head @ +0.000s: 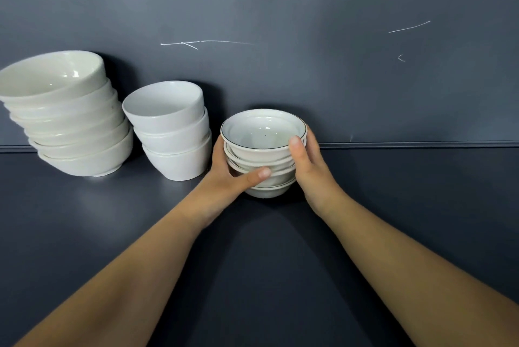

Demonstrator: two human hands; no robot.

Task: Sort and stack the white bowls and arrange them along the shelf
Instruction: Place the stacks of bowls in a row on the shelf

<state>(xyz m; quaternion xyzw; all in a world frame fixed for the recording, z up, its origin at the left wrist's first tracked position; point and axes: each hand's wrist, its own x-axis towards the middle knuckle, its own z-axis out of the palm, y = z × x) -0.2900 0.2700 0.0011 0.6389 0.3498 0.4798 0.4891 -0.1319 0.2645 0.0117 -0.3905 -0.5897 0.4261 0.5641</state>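
Note:
Three stacks of white bowls stand in a row on a dark shelf [84,220], near the back wall. At the far left is a tall stack of several wide bowls [70,119]. Beside it stands a stack of three deeper bowls [171,133]. The third is a stack of several small dark-rimmed bowls [262,133], resting on the shelf. My left hand [233,175] grips this stack from the left, thumb across its front. On the stack's right side my right hand [307,161] holds it, thumb on the top rim.
A dark grey back wall [309,23] with white scratch marks rises just behind the bowls. The shelf surface stretches to the right of the small stack and toward me.

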